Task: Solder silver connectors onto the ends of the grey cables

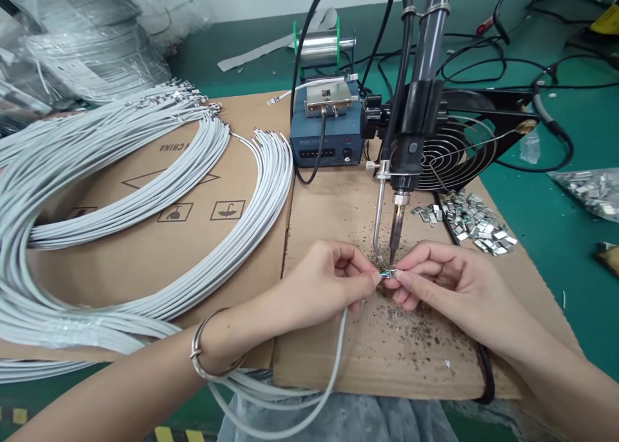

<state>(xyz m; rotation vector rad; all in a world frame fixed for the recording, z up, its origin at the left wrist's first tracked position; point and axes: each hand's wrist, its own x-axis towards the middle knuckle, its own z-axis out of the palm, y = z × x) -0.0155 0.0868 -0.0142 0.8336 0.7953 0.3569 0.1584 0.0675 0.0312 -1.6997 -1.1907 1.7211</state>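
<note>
My left hand (333, 277) is closed on the end of a grey cable (340, 351), whose thin coloured wires show at the fingertips. From the hand the cable hangs down and loops below the cardboard's front edge. Opposite it, my right hand (445, 281) pinches a small silver connector (391, 273) between thumb and fingers. The wires meet the connector, but I cannot tell whether they are joined. Just above stands a soldering iron (396, 226) held upright in a stand, tip down, with a thin curved metal feed tube (377, 222) beside it.
Loose connectors (478, 222) lie piled at the right, before a black fan (464, 139). Bundled grey cables (261, 235) cover the left cardboard. A blue solder feeder box (326, 139) and a solder spool (316, 47) stand behind. Dark specks litter the cardboard (329, 364).
</note>
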